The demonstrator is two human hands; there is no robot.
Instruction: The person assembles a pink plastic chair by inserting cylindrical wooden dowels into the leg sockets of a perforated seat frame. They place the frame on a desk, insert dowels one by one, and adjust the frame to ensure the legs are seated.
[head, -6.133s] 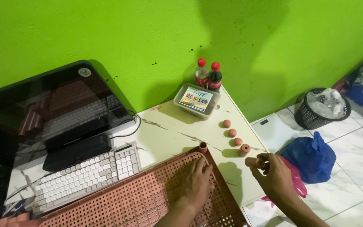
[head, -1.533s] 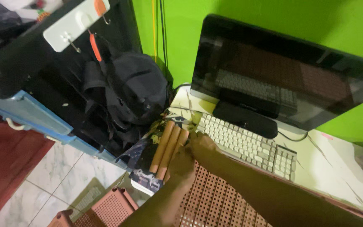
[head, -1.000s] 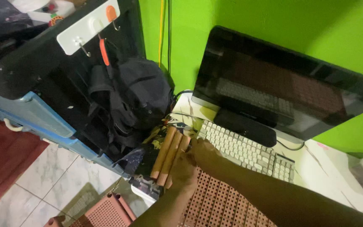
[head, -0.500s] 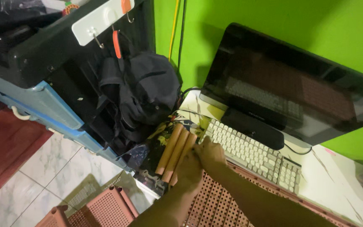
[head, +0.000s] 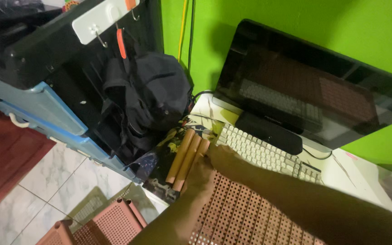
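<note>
Three brown tubes (head: 182, 156) lie side by side at the left end of the white desk, on top of some clutter. My right hand (head: 221, 156) reaches across from the right, and its fingers close around the upper end of the rightmost tube. From below, my left hand (head: 199, 174) comes up and rests against the tubes' right side; its fingers are hidden, so its grip is unclear. Both forearms cross a reddish-brown perforated plastic panel (head: 241, 213) lying on the desk.
A white keyboard (head: 264, 152) and a dark all-in-one monitor (head: 314, 90) stand behind the panel against a green wall. A black backpack (head: 155, 95) hangs on a black and blue cabinet (head: 37, 100) to the left. More perforated pieces (head: 110, 222) lie on the tiled floor.
Six seconds ago I faced the desk's right end with a small peg in my right hand. Over the last second, both hands stay at the tubes and the view drifts slightly.
</note>
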